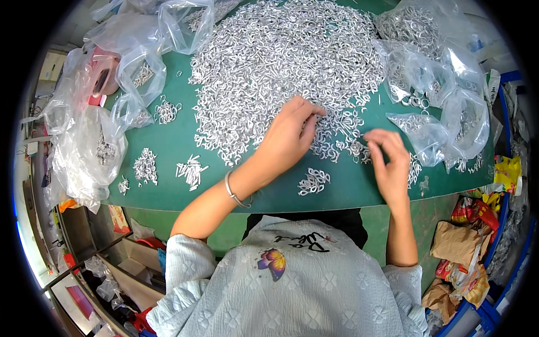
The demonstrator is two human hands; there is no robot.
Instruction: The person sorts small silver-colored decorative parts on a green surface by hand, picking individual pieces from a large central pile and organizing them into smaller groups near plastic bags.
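picking thru the big pile of small silver metal pieces (281, 62) at frame center-top, left hand (289, 132) rests fingers-down on its lower edge, fingers bunched narrow; can't tell if holding any. right hand (390, 157) at center-right pinches fingertips narrow, prob on a piece. risk: a sweep could mix the sorted little clusters (314, 181) on the green mat (179, 146) back into the pile.

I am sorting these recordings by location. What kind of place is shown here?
Probably a small workshop bench for sorting parts by hand: a large heap of small metal pieces lies on a green table, with clear plastic bags of them around.
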